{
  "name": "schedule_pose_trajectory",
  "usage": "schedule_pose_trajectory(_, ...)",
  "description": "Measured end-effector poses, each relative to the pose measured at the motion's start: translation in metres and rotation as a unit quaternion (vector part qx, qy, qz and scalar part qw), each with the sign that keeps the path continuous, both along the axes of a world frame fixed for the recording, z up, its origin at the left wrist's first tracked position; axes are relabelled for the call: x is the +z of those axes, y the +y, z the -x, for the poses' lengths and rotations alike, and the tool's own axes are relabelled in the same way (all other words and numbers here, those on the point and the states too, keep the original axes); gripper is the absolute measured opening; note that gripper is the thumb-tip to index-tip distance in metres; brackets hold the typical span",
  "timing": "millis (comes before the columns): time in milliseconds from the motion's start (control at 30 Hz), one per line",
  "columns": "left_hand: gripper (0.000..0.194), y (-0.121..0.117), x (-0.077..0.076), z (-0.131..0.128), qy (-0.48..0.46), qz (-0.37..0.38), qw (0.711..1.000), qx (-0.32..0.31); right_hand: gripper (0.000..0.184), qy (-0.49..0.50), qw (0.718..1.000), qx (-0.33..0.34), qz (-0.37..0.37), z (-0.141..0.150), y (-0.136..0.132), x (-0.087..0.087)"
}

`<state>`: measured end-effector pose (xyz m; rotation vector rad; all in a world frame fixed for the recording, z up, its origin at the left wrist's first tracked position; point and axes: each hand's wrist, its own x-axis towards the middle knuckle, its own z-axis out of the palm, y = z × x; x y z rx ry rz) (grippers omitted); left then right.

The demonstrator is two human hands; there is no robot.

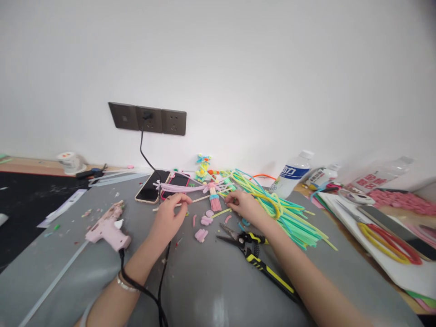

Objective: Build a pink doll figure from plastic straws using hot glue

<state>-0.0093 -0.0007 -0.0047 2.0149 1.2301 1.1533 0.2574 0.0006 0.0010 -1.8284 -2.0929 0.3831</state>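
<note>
Over the grey mat (204, 286), with green and yellow stems (299, 222) at the right and cutters (269, 272) nearer us, we seemed to be at a positioning step. Our right hand (244, 205) curled beside the pink figure (215, 204), gripping what, we couldn't tell; our left hand (172, 212) pinched a thin stick (201, 199). The figure lay between them. Next, we judged, called for a light, steady hold

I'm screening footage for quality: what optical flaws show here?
Head view: soft, even light; pale sheen on the grey tabletop; faint shadow on the wall beside the blue-labelled bottle; stretching and softness at the red-lettered bottle; slight softness around the right hand.
</note>
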Motion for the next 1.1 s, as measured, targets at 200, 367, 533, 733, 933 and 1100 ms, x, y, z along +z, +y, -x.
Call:
schedule_pose_trajectory(200,0.018,-0.001,-0.002,-0.001,0.004,-0.001,1.0,0.005,0.013,0.004,1.0,0.015,-0.005,0.0,0.006,-0.008)
schedule_pose_trajectory(367,0.018,0.0,-0.003,-0.001,0.005,-0.005,1.0,-0.006,0.012,0.024,1.0,0.011,0.006,-0.003,0.008,-0.008)
schedule_pose_trajectory(533,0.012,-0.002,-0.004,-0.005,0.002,0.005,0.998,-0.057,0.016,0.137,0.988,0.052,0.038,0.01,-0.011,0.017)
schedule_pose_trajectory(733,0.015,-0.011,0.001,-0.01,-0.04,0.083,0.988,-0.125,0.013,0.262,0.952,0.157,-0.02,0.045,-0.033,0.029)
schedule_pose_trajectory(933,0.009,-0.012,0.009,-0.011,-0.054,0.13,0.978,-0.155,0.012,0.123,0.944,0.21,-0.224,0.058,-0.037,0.012)
schedule_pose_trajectory(1100,0.01,-0.013,0.009,-0.01,-0.056,0.137,0.977,-0.155,0.009,0.106,0.935,0.211,-0.263,0.062,-0.04,0.008)
